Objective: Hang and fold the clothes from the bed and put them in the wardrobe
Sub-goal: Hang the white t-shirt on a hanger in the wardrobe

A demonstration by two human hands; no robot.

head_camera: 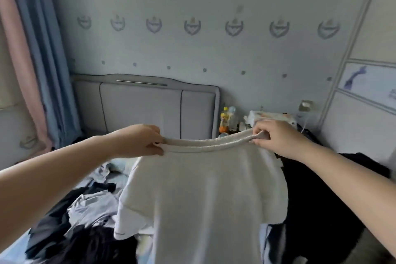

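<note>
A bedroom in soft, cool daylight. The back wall carries pale blue-grey wallpaper (192,49) printed with rows of crest emblems and small dots. Against it stands a grey padded headboard with dark piping (145,103). Pink and blue curtains (32,60) hang along the left edge. A white panelled wall section (364,103) fills the right side.

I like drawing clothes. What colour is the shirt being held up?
White shirt, seen in the head view.

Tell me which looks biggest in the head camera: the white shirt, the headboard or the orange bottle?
1. White shirt, though it is nearest the camera, so that may flatter it.
2. Headboard.
3. Orange bottle, clearly smallest.
</note>
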